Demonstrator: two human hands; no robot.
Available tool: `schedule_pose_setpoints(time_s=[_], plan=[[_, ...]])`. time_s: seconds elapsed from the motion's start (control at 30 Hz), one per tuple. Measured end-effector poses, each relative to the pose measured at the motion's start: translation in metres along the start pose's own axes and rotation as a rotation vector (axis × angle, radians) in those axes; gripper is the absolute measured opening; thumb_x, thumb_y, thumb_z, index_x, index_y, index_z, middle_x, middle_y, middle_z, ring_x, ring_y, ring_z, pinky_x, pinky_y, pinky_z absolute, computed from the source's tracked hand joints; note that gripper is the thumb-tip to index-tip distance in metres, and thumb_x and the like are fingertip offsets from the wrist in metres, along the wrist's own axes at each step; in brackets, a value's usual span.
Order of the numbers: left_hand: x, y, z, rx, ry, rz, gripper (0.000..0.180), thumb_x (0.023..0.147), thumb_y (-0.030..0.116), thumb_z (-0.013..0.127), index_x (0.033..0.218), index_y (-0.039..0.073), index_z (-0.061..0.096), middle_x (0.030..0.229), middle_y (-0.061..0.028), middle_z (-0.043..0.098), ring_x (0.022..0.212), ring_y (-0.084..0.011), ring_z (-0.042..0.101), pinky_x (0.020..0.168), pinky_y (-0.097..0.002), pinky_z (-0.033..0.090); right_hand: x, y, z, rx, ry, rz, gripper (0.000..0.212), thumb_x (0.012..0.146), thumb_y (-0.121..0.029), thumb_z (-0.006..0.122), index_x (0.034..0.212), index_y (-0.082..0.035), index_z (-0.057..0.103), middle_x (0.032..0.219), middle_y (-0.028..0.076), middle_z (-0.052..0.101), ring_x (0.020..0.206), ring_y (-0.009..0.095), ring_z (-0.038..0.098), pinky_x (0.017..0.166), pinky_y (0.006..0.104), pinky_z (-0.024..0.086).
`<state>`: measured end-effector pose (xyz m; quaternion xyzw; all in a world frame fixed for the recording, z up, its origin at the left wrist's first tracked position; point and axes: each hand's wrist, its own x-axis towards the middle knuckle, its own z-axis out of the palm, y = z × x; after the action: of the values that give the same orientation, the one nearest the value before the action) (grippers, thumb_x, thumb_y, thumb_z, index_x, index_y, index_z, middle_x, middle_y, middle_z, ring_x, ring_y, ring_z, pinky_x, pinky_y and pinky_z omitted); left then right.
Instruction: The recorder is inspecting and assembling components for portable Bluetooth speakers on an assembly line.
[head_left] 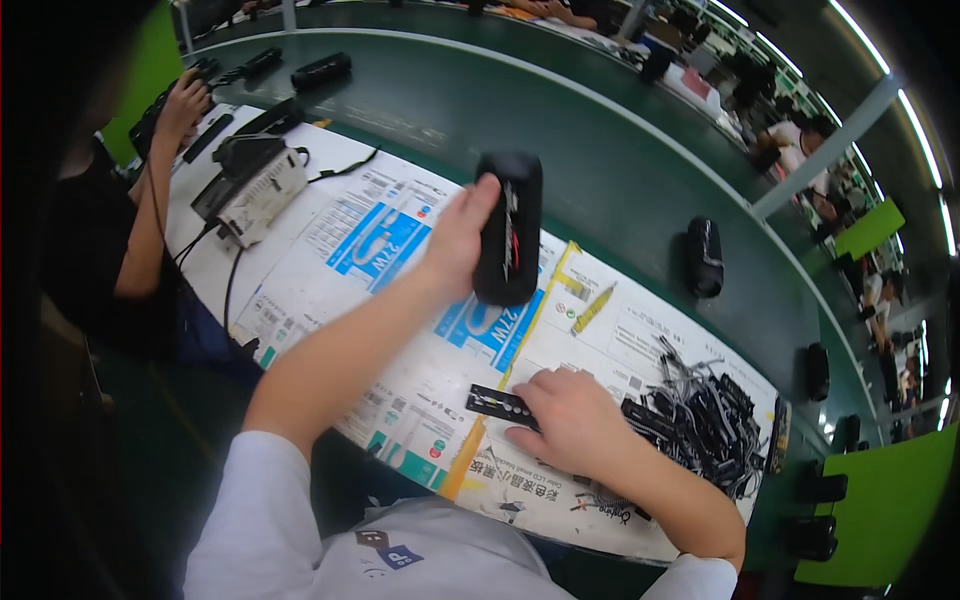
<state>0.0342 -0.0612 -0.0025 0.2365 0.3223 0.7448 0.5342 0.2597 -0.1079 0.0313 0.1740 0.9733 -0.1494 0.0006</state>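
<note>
Left hand [455, 240]: a black cylindrical speaker [507, 228] is held upright.
Right hand [570, 420]: a black strip [497, 404] is pressed on the surface [330, 290].

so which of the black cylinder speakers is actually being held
The black speaker standing upright on the printed sheet, gripped by the left hand. The other speakers lie on the green belt, untouched.

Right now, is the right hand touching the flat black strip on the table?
Touching. The head view shows the right hand with its fingers resting on the black strip's near end, no gap visible.
</note>
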Motion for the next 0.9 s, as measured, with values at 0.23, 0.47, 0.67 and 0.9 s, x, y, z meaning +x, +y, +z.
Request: schedule_pose_setpoints(time_s=[0.23, 0.47, 0.67, 0.9], plan=[[-0.04, -0.015, -0.007, -0.062, 0.004, -0.099, 0.046, 0.092, 0.046, 0.045, 0.112, 0.005, 0.052, 0.094, -0.0095, 0.062, 0.08, -0.0174, 0.062, 0.069, -0.0299, 0.053, 0.002, -0.009, 0.003, -0.034, 0.06, 0.058, 0.028, 0.069, -0.02, 0.069, 0.092, -0.006, 0.063, 0.08, 0.01, 0.058, 0.077, 0.029, 0.057, 0.071, 0.0381, 0.045], [-0.045, -0.012, -0.016, -0.248, 0.042, -0.147, 0.048, 0.09, 0.049, 0.046, 0.111, 0.006, 0.053, 0.095, -0.0085, 0.062, 0.083, -0.0186, 0.062, 0.073, -0.0322, 0.052, -0.023, 0.02, -0.027, 1.232, 0.439, 0.299, 0.031, 0.077, -0.015, 0.063, 0.103, -0.003, 0.051, 0.086, 0.01, 0.058, 0.079, 0.024, 0.061, 0.064, 0.0343, 0.052], [-0.052, -0.005, -0.008, -0.53, -0.053, -0.252, 0.035, 0.089, 0.035, 0.055, 0.111, 0.009, 0.046, 0.093, -0.0054, 0.059, 0.082, -0.0172, 0.062, 0.07, -0.0341, 0.054, -0.011, 0.025, -0.045, 1.508, 0.646, 0.249, 0.045, 0.092, -0.04, 0.043, 0.117, -0.003, 0.044, 0.078, 0.01, 0.053, 0.059, 0.019, 0.057, 0.033, 0.0218, 0.041], [-0.06, -0.015, -0.004, -0.396, -0.024, -0.091, 0.039, 0.087, 0.029, 0.056, 0.116, 0.008, 0.039, 0.095, -0.0076, 0.057, 0.083, -0.0185, 0.061, 0.069, -0.0348, 0.055, 0.026, -0.006, -0.024, 0.623, 0.568, 0.407, 0.038, 0.073, 0.001, 0.064, 0.109, 0.001, 0.053, 0.083, 0.006, 0.06, 0.077, 0.014, 0.062, 0.066, 0.0245, 0.048]])
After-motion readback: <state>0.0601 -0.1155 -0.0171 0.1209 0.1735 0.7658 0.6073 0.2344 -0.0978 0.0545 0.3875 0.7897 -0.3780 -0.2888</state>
